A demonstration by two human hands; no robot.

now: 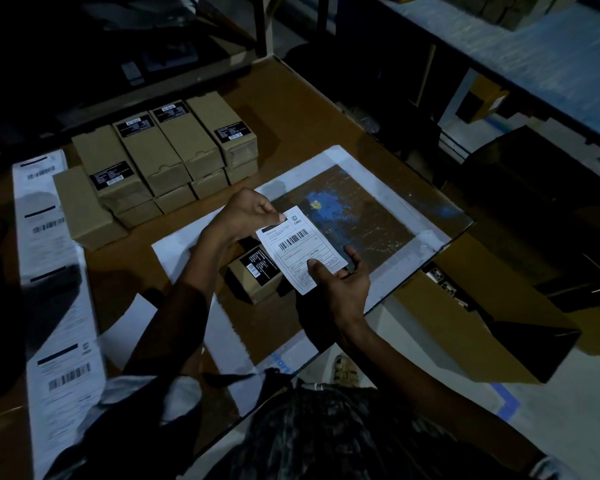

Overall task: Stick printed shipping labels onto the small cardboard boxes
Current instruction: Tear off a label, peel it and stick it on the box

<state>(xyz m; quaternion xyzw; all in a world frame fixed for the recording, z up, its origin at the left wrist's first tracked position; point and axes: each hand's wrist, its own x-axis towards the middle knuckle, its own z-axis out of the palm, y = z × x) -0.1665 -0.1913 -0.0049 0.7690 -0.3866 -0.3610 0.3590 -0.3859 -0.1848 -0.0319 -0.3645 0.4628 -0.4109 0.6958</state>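
Both hands hold one printed shipping label [300, 249] in the air above the brown desk [291, 109]. The left hand [248, 211] pinches the label's upper left corner between thumb and fingertips, a tight grip. The right hand [340, 277] supports the lower right edge, its thumb pressed on the printed face and its fingers curled loosely behind the sheet. The label shows a barcode and is tilted, its top toward the far right.

Directly beneath the label, a small cardboard box [253, 277] with a black sticker lies on the desk, partly hidden by the label and the hands. A stack of similar boxes [160, 161] stands further back on the left, well apart from the hands. A long strip of printed labels [54, 289] runs along the desk's left edge
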